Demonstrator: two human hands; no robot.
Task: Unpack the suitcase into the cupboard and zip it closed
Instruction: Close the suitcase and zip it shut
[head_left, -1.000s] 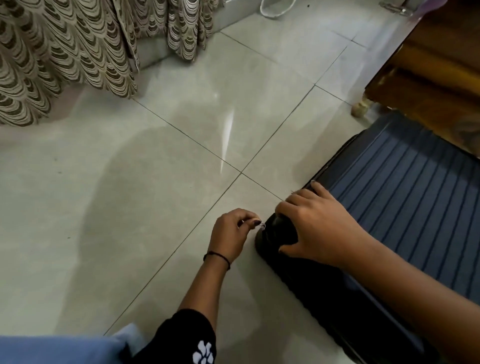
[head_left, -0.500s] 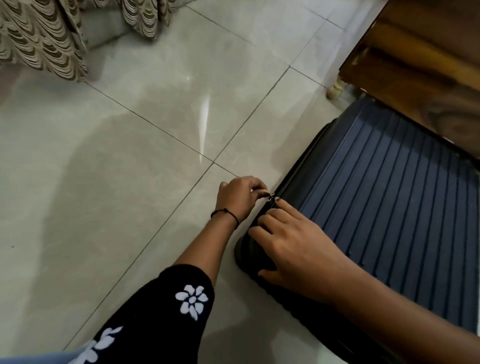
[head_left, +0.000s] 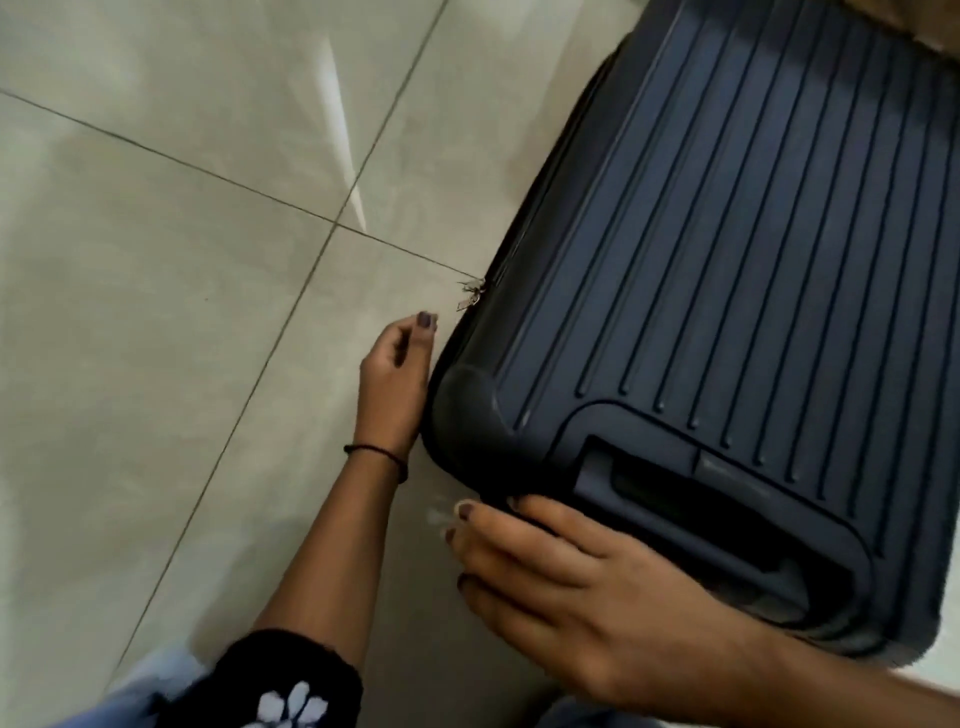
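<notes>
Low over the floor (head_left: 156, 312), the left hand (head_left: 397, 374) has let go of the zip pulls (head_left: 471, 293) it pinched half a second ago. It now hangs against the left side of the suitcase (head_left: 727, 234), fingers loosely curled and holding nothing. Both pulls sit together on that side seam, just beyond the thumb, touched by neither hand. The right hand (head_left: 571, 587) has slid to the suitcase's near end, fingers flat and spread beside the recessed handle (head_left: 701, 499), pressing rather than gripping. The suitcase lies flat on the floor, its ribbed lid shut as far as shows; its far seam is out of view. The zip looks done here. To finish well, the person should keep the lid pressed, check that the pulls meet without a gap, and feel along the seam for snagged cloth.
</notes>
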